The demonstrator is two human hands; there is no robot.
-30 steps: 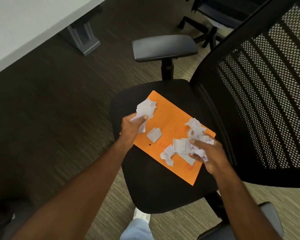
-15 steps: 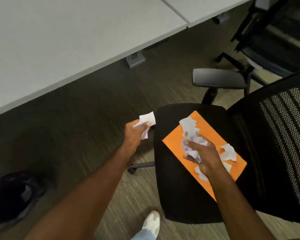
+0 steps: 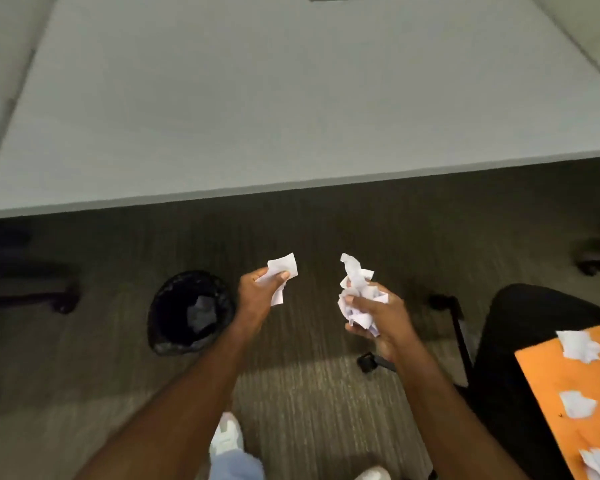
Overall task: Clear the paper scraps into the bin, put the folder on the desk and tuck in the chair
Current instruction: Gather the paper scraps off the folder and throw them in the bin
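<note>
My left hand (image 3: pixel 258 292) grips a few white paper scraps (image 3: pixel 284 268) over the carpet, just right of the black bin (image 3: pixel 187 311), which has a dark liner and some paper inside. My right hand (image 3: pixel 374 315) clutches a bigger crumpled bunch of scraps (image 3: pixel 355 282) further right. The orange folder (image 3: pixel 565 393) lies on the black chair seat (image 3: pixel 520 317) at the lower right edge, with three loose scraps (image 3: pixel 579 346) still on it. The white desk (image 3: pixel 291 98) fills the top of the view.
The chair's black base legs and castors (image 3: pixel 454 327) stick out left of the seat. Another chair's base (image 3: pixel 596 261) shows at the right edge and dark furniture legs (image 3: pixel 49 296) at the left. My white shoes (image 3: pixel 226 434) stand on the carpet below.
My view has swung left, away from the chair toward the desk and bin. Both hands have carried their scraps off the folder and now hover over the floor beside the bin.
</note>
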